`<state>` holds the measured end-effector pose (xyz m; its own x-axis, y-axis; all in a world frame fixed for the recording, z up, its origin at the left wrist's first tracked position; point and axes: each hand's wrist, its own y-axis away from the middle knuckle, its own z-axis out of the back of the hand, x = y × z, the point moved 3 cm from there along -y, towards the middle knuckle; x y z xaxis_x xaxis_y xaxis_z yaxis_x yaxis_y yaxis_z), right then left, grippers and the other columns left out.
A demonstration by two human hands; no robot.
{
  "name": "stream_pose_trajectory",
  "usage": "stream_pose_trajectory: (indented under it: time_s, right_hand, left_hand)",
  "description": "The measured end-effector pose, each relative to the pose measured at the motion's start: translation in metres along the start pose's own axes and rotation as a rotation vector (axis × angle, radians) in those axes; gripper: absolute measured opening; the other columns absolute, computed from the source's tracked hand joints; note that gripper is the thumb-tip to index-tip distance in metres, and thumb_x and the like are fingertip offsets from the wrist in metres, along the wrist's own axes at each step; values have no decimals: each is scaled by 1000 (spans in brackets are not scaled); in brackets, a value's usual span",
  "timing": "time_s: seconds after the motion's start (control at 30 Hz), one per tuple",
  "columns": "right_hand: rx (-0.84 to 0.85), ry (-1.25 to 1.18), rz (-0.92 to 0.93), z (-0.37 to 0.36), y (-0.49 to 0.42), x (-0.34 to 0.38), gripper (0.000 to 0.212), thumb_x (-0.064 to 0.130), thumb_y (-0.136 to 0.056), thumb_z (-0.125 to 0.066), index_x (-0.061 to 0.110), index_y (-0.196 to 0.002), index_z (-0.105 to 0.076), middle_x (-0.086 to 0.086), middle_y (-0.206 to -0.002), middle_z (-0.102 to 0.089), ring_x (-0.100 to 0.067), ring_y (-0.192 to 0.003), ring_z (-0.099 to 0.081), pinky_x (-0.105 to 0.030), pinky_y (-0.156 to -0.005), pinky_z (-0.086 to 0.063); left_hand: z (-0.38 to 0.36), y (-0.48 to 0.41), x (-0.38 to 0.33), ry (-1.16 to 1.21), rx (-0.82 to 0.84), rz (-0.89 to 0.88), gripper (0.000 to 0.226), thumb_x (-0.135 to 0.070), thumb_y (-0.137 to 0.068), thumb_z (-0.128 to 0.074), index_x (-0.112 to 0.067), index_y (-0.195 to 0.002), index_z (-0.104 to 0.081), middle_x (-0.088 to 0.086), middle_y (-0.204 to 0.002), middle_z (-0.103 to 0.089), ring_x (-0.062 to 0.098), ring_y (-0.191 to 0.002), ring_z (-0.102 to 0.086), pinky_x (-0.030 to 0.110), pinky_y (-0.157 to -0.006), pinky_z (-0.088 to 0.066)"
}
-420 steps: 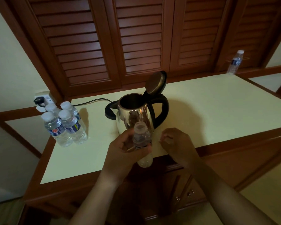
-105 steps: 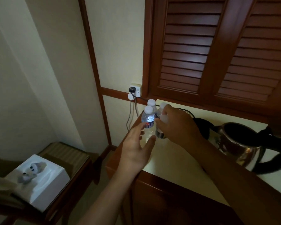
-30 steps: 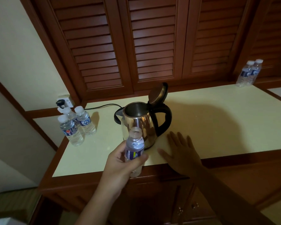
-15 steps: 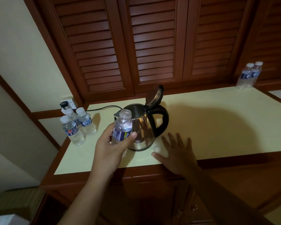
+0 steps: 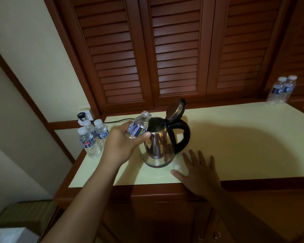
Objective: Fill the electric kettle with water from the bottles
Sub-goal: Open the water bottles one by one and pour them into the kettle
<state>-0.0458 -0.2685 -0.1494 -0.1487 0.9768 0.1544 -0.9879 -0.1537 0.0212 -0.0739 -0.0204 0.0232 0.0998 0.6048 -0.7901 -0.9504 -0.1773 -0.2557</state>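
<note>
A steel electric kettle [image 5: 158, 146] with a black handle stands on the cream countertop [image 5: 235, 141], its lid hinged up. My left hand [image 5: 119, 146] grips an uncapped water bottle [image 5: 139, 126], tilted with its mouth at the kettle's left rim. My right hand [image 5: 198, 171] lies flat on the counter right of the kettle, fingers spread. A white bottle cap [image 5: 176, 166] rests by its thumb. Three capped bottles [image 5: 91, 137] stand at the counter's left end.
Two more bottles [image 5: 281, 90] stand at the far right back corner. A black power cord [image 5: 119, 121] runs from the kettle to a wall socket [image 5: 85, 115]. Louvred wooden doors rise behind the counter. A white box [image 5: 9, 235] sits low at left.
My left hand has carried the bottle up and right and tipped its open mouth to the kettle's rim. My right hand stays flat on the counter.
</note>
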Motion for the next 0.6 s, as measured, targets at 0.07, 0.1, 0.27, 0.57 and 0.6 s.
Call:
stream_pose_trajectory:
  time_s: [0.07,0.1,0.27,0.57,0.6]
  right_hand:
    - [-7,4,4,0,1,0,100,93,-80,-3,34,-161,3,0,-171,10,-30,-156,13,-65,-119,9]
    - [-10,3,4,0,1,0,100,93,-80,-3,34,-161,2,0,-171,9,-30,-156,12,-65,-119,8]
    - [-14,-3,6,1,1,1,101,92,-79,-1,33,-161,1,0,-171,9,-31,-156,13,-65,-120,8]
    - [-37,7,7,0,0,1,101,92,-80,0,33,-161,-1,-1,-171,5,-32,-156,8,-66,-120,4]
    - [-37,7,8,0,0,1,100,92,-80,0,33,-161,-1,-1,-171,5,-32,-156,8,-66,-120,4]
  left_hand:
    - [5,-8,-2,-116,-6,-7,46,-56,-77,-84,-29,-111,-71,-15,-86,-72,3,-79,-66,36,-71,-59]
    - [8,-12,-3,-171,-6,-5,52,-59,-74,-85,-29,-114,-70,-15,-90,-72,11,-85,-68,42,-78,-61]
    - [17,-22,-10,-441,-47,-45,74,-68,-65,-85,-30,-124,-62,-8,-102,-69,24,-98,-67,45,-79,-60]
    - [16,-25,-5,-705,-157,-112,63,-67,-73,-81,-37,-125,-65,-4,-122,-72,30,-118,-59,48,-88,-39]
    - [15,-25,-4,-722,-159,-115,61,-66,-74,-81,-37,-125,-65,-4,-122,-72,30,-119,-58,48,-87,-38]
